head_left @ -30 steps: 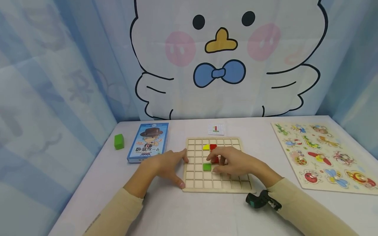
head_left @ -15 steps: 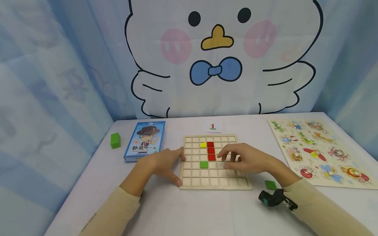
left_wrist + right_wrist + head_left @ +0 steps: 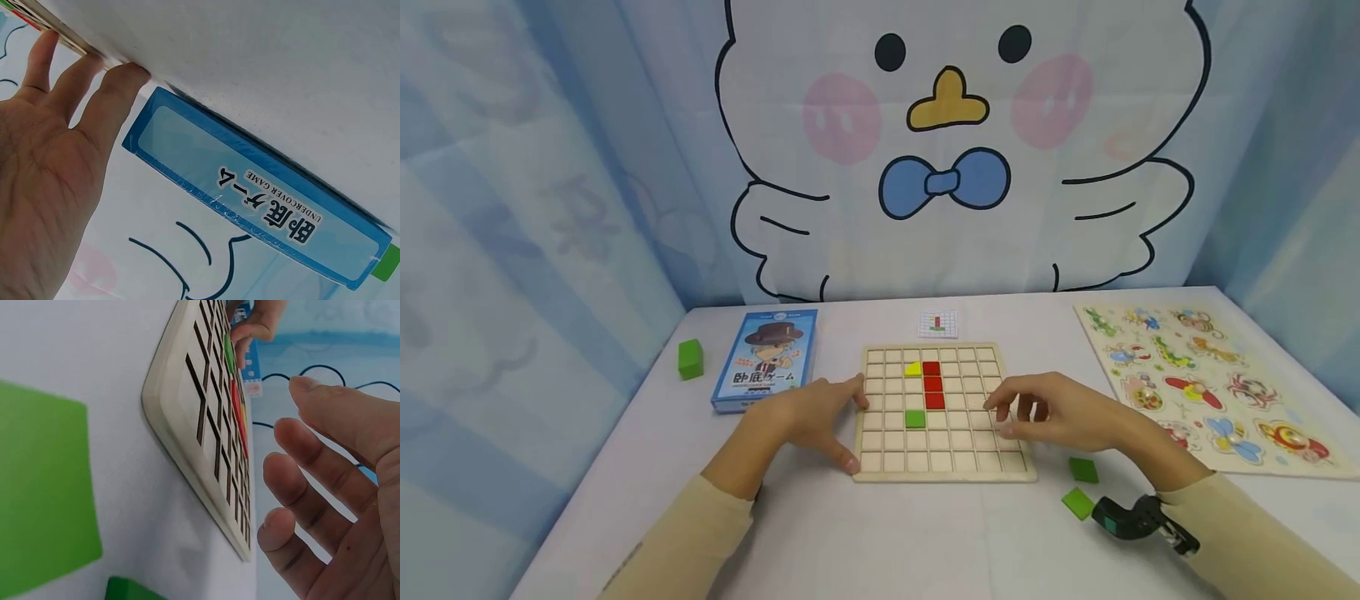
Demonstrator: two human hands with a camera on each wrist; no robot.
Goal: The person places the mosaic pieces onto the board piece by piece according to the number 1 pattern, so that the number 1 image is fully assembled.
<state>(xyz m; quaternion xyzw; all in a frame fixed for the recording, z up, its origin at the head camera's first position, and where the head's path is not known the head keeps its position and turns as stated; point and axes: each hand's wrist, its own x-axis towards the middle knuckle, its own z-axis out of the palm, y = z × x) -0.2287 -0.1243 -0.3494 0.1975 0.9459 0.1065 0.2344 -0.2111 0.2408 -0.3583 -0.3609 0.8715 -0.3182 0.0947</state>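
Still, with the left hand [image 3: 808,421] spread flat against the grid board [image 3: 942,467] on the worktop and the right hand [image 3: 1060,410] seemingly empty above it, the red tiles [image 3: 933,384] could be knocked loose.

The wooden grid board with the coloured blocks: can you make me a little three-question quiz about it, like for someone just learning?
1. True or false: the right hand holds a red block.
2. How many red blocks sit in the board?
3. Which hand touches the board's edge? A) left hand B) right hand C) neither

Key:
1. False; its fingers are spread and hold nothing.
2. Three, in one column, beside a yellow block.
3. A; the left hand rests against the board's left edge, near the blue box.
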